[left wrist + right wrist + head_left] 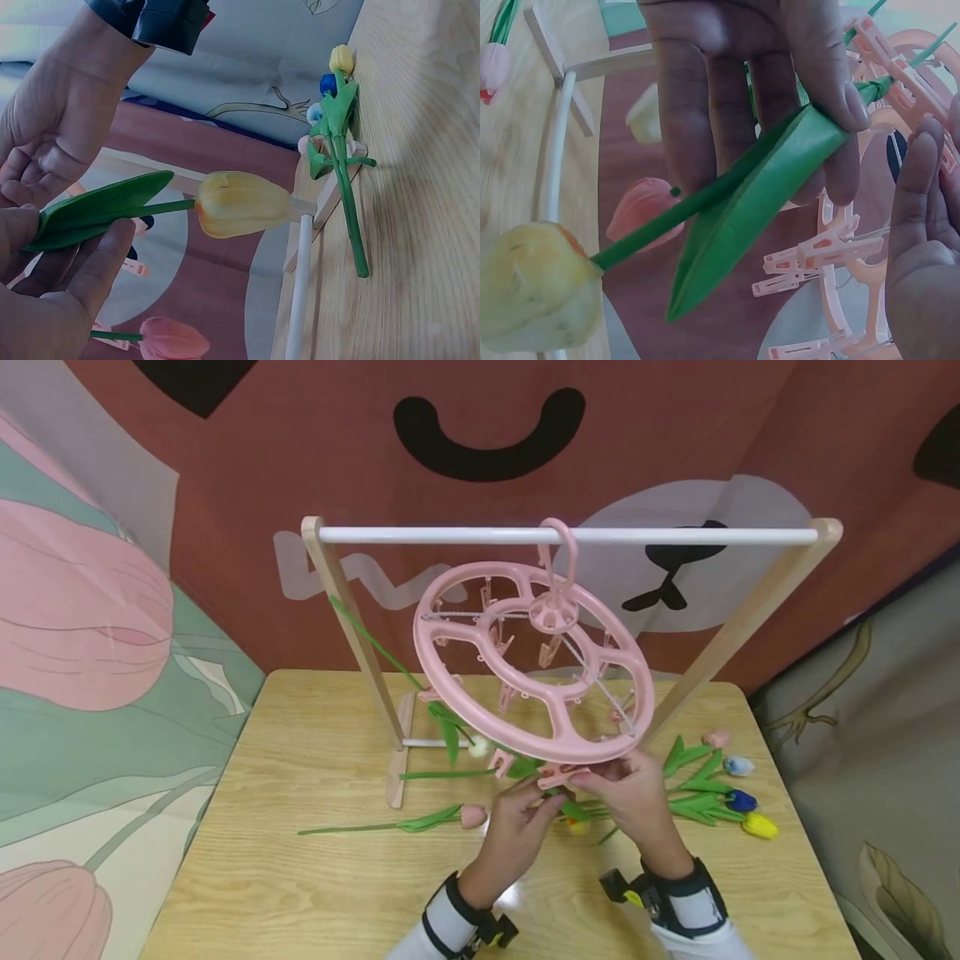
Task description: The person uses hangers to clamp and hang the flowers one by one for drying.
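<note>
My left hand (517,827) holds a yellow tulip (244,204) by its green stem, beside the leaf (757,217). The flower head points away from the fingers, below the rim of a pink round clip hanger (517,737). My right hand (637,802) pinches a pink clothespin (558,775) on the hanger's near rim. The tulip's stem reaches up to this clothespin; whether its jaws grip the stem is hard to tell. A white tulip (478,746) and a pink tulip (641,214) are beside the held one, under the hanger.
The hanger hooks over the white bar (435,535) of a wooden stand (386,693). On the wooden table (262,893), a pink tulip (472,816) lies at left. Several tulips, including a blue one (741,800), lie at right. A printed curtain (247,460) hangs behind.
</note>
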A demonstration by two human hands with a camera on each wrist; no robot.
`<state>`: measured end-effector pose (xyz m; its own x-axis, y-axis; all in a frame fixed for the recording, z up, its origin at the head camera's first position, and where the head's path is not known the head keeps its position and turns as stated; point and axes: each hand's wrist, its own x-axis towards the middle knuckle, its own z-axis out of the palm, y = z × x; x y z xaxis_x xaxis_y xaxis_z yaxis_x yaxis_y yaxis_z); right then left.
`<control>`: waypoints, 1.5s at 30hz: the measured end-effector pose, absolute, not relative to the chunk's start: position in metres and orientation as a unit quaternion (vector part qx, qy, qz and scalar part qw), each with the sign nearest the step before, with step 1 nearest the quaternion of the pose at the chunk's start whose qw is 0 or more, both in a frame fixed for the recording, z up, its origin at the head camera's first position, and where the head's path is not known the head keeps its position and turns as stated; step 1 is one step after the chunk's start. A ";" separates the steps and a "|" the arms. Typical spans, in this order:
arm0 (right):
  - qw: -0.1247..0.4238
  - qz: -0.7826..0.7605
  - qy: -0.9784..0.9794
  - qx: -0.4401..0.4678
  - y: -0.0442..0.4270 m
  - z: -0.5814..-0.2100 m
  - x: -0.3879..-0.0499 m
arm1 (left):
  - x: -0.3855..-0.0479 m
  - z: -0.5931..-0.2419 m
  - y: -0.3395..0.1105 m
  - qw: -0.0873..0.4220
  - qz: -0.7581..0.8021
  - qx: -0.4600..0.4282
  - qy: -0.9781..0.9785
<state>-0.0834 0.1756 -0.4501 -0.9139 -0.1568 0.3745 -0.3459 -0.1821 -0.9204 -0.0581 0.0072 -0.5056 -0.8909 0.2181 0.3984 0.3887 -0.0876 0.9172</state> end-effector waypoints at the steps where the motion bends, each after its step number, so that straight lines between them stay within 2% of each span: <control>1: 0.068 0.742 -0.636 0.198 0.175 -0.450 -0.083 | -0.058 -0.505 0.007 0.061 -0.702 -0.226 -0.672; 4: 0.074 0.746 -0.627 0.209 0.174 -0.451 -0.084 | -0.058 -0.505 0.007 0.056 -0.707 -0.225 -0.668; 10: 0.052 0.728 -0.651 0.210 0.173 -0.452 -0.082 | -0.056 -0.504 0.004 0.036 -0.710 -0.198 -0.675; 18: 0.064 0.694 -0.675 0.243 0.178 -0.460 -0.081 | -0.057 -0.506 0.000 0.060 -0.697 -0.188 -0.689; 23: 0.067 0.668 -0.703 0.232 0.189 -0.470 -0.081 | -0.058 -0.507 -0.002 0.065 -0.689 -0.186 -0.698; 36: 0.090 0.404 -0.896 0.160 0.246 -0.475 -0.084 | -0.054 -0.513 -0.014 0.063 -0.667 -0.193 -0.717; 42: 0.080 0.379 -0.907 0.168 0.254 -0.484 -0.085 | -0.056 -0.519 -0.036 0.062 -0.634 -0.213 -0.741; 45: 0.077 0.369 -0.909 0.175 0.255 -0.491 -0.086 | -0.056 -0.522 -0.055 0.043 -0.612 -0.219 -0.759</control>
